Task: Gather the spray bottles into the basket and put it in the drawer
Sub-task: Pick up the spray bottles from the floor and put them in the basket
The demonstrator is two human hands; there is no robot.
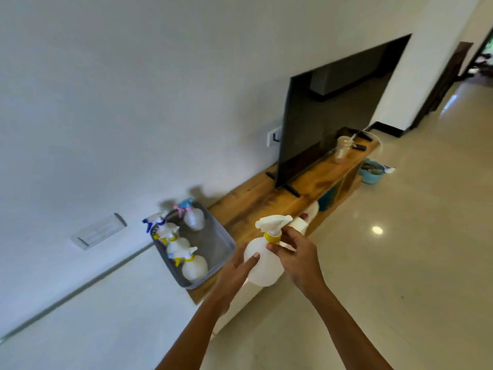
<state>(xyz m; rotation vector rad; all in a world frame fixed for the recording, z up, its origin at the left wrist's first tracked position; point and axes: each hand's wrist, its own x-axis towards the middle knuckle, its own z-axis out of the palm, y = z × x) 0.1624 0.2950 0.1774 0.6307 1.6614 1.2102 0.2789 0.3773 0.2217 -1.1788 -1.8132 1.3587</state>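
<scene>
Over by the wall, at the left end of the low wooden cabinet [266, 206], sits the grey basket [221, 252], and it already has company: a blue-triggered spray bottle [154, 224] at its far left corner, a pink-and-blue-topped one [194, 218] at the back, and two yellow-collared ones [177, 243] [194, 265] along its left side, all standing more or less upright. That leaves the right half of the basket floor bare, and this is what the next move hangs on. Just right of the basket's near corner, the left hand [234, 271] lies against the round belly of the white spray bottle [264, 260], fingers extended and pressed to its side, supporting rather than clenching. The bottle stands upright in the air, its long axis vertical, trigger head pointing left toward the basket. The right hand [298, 260] pinches it at the yellow collar, thumb and fingertips closed around the neck, so this hand carries the weight. The open space in the basket lies left and a little away from both hands, with the left hand nearer to it. Behind the right hand another white bottle [304, 221] seems to wait at the cabinet's front edge, though it is partly hidden. I'd judge a short leftward carry and a straight lowering would seat this one.
</scene>
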